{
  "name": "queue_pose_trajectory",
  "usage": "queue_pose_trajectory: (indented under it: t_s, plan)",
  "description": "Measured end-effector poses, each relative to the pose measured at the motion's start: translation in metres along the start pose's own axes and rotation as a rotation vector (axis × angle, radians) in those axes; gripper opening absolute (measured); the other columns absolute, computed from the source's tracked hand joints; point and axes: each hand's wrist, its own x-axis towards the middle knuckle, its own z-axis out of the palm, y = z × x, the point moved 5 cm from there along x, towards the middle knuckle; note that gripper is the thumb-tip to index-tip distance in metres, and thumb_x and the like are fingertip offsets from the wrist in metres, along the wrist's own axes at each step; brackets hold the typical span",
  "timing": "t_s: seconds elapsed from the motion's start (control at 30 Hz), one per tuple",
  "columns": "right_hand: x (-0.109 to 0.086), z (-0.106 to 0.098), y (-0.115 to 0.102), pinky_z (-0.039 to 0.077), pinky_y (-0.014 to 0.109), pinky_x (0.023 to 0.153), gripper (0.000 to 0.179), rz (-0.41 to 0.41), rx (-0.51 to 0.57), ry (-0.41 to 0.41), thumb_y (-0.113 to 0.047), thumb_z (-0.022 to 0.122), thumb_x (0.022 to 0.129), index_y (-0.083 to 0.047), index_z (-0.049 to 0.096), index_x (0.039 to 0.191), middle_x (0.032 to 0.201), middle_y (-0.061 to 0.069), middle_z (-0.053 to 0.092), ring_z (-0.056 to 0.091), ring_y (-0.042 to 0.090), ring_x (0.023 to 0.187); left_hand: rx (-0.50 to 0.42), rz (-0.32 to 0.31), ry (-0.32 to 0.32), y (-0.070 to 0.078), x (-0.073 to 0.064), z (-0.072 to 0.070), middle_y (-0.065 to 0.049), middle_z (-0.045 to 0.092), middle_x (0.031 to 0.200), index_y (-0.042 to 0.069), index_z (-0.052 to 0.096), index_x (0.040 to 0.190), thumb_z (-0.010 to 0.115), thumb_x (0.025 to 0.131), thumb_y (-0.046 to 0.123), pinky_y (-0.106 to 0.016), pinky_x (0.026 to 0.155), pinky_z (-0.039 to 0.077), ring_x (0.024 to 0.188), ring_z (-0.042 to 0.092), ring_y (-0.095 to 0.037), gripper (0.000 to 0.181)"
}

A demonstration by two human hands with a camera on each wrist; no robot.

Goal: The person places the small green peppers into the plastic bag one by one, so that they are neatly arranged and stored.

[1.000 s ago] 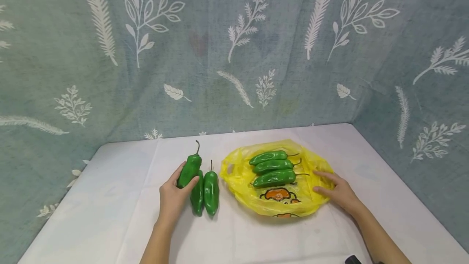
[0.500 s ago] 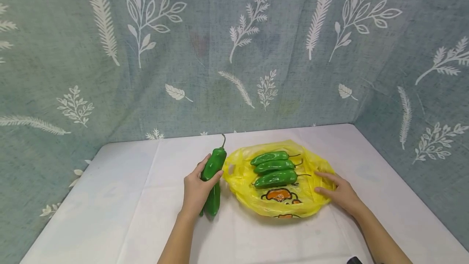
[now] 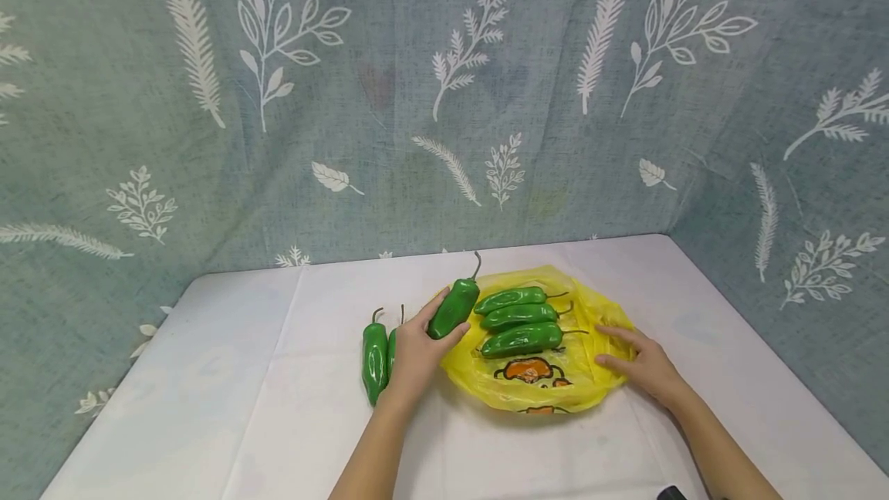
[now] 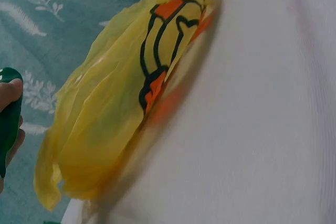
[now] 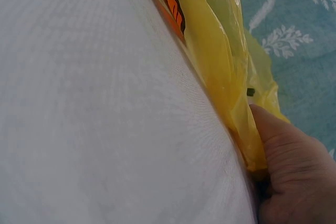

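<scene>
My left hand (image 3: 411,357) grips a green chili pepper (image 3: 454,309), stem pointing up, over the left edge of the yellow plastic bag (image 3: 535,392). In the left wrist view that held pepper (image 4: 8,124) shows at the far left, beside the bag. On the open bag lie three green peppers (image 3: 517,316) side by side, stems to the right. My right hand (image 3: 646,365) holds the bag's right edge; the right wrist view shows the thumb (image 5: 273,129) against the yellow plastic (image 5: 231,98), fingers mostly hidden.
Left of the bag, a green pepper (image 3: 376,361) lies on the white cloth-covered table (image 3: 208,423), with another (image 3: 392,349) partly behind my left hand. A leaf-patterned curtain (image 3: 389,199) stands behind the table. A small black object (image 3: 670,493) shows at the bottom edge.
My left hand has carried the held pepper rightward from above the loose peppers to the bag's left edge. The right hand and the peppers on the bag stay put.
</scene>
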Motion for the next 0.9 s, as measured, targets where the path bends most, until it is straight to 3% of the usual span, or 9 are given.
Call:
queue_pose_trajectory:
  t_s: [0.4, 0.63, 0.8, 0.9]
  plan:
    - [0.000, -0.001, 0.000, 0.017, 0.064, 0.109, 0.065, -0.006, -0.003, 0.000, -0.040, 0.070, 0.083, -0.007, 0.050, 0.136, 0.144, 0.022, 0.039, 0.023, 0.045, 0.137, 0.030, 0.222, -0.094, 0.026, 0.003, 0.033, -0.014, 0.064, 0.120, 0.002, 0.057, 0.129, 0.080, 0.075, 0.019, -0.036, 0.084, 0.055, 0.104, 0.063, -0.028, 0.062]
    - [0.000, -0.001, 0.000, 0.016, 0.064, 0.109, 0.065, 0.002, 0.003, -0.003, -0.040, 0.070, 0.083, -0.007, 0.050, 0.136, 0.145, 0.022, 0.038, 0.021, 0.046, 0.138, -0.010, 0.238, -0.166, 0.033, 0.001, 0.050, -0.015, 0.061, 0.124, 0.002, 0.057, 0.128, 0.081, 0.073, 0.017, -0.037, 0.091, 0.051, 0.112, 0.060, -0.030, 0.062]
    - [0.000, -0.001, 0.000, 0.016, 0.064, 0.109, 0.066, 0.006, 0.001, -0.004, -0.039, 0.070, 0.083, -0.007, 0.050, 0.136, 0.145, 0.022, 0.038, 0.022, 0.046, 0.137, 0.103, 0.320, -0.234, 0.036, -0.003, 0.060, -0.015, 0.062, 0.124, 0.001, 0.057, 0.129, 0.079, 0.075, 0.020, -0.035, 0.092, 0.051, 0.113, 0.060, -0.029, 0.061]
    - [0.000, 0.000, 0.000, 0.017, 0.064, 0.109, 0.065, 0.001, 0.000, -0.003, -0.039, 0.070, 0.083, -0.007, 0.050, 0.136, 0.145, 0.023, 0.038, 0.022, 0.046, 0.137, 0.188, 0.337, -0.298, 0.034, -0.005, 0.066, -0.013, 0.060, 0.127, 0.006, 0.053, 0.134, 0.076, 0.078, 0.026, -0.036, 0.097, 0.048, 0.117, 0.057, -0.027, 0.064]
